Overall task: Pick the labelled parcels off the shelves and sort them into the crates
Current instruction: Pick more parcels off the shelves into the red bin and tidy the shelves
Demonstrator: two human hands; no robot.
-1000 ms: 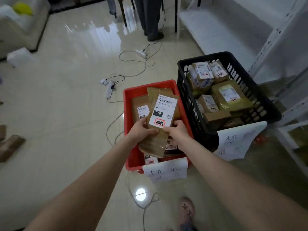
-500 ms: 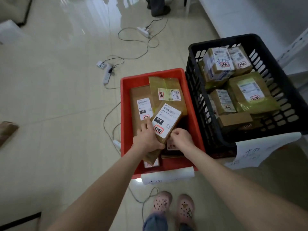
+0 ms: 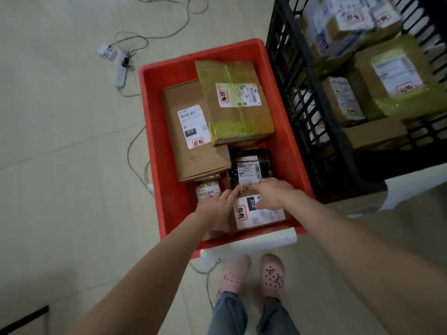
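The red crate stands on the floor in front of me with several labelled cardboard parcels in it. A brown parcel with a white 010 label lies flat at the crate's near end. My left hand holds its left end, fingers along the far edge and thumb at the near edge. My right hand rests flat on top of it, fingers pointing left. Beyond it lie a black parcel, a long brown box and a taped box.
A black slatted crate full of labelled parcels stands to the right, touching the red one. White paper signs hang on both crates' near rims. Power strips and cables lie on the tiled floor to the left. My feet stand just behind the red crate.
The parcel I held tilted above the red crate has gone down and now lies flat at the crate's near end. My view has moved closer and further down.
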